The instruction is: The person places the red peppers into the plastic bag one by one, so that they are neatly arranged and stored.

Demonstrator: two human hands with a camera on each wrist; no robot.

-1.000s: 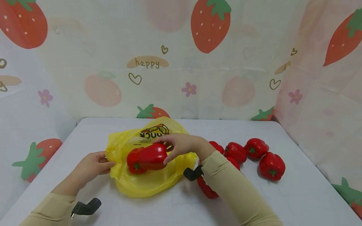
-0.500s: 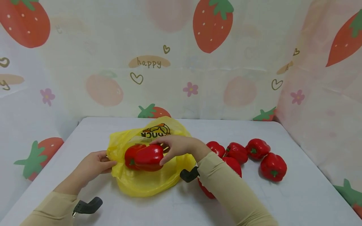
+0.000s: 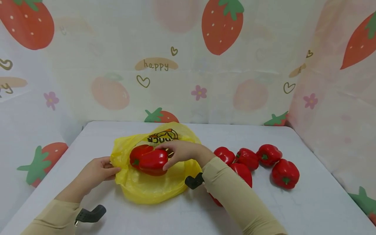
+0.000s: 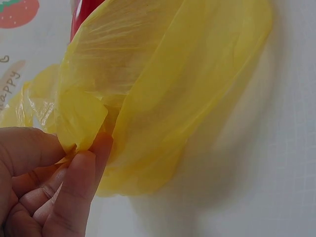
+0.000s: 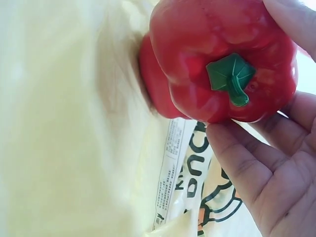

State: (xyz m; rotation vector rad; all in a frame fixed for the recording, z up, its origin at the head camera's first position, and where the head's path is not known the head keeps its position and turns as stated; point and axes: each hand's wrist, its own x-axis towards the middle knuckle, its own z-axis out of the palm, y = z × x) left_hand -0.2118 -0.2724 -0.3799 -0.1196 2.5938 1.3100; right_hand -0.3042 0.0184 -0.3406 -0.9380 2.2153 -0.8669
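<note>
A yellow plastic bag (image 3: 155, 194) with black print lies spread on the table in the head view. My left hand (image 3: 97, 173) pinches its left edge between thumb and fingers; the gathered film shows in the left wrist view. Over the bag, my right hand (image 3: 186, 154) grips a glossy red bell pepper (image 3: 154, 163), thumb on one side and fingers on the other. A green stem (image 5: 232, 79) faces the right wrist camera. Right against this pepper is a second red bell pepper (image 5: 157, 81), partly hidden behind it, within the bag's outline.
Several more red bell peppers (image 3: 285, 174) sit to the right on the white table (image 3: 311, 202), some partly covered by my right sleeve (image 3: 235, 192). Black camera mounts (image 3: 91, 214) stick out from both wrists. A fruit-print cloth (image 3: 217, 81) hangs behind and beside the table.
My right hand has moved a little left with its bell pepper, and the second pepper beside it has shifted away from me. My left hand keeps its pinch on the bag.
</note>
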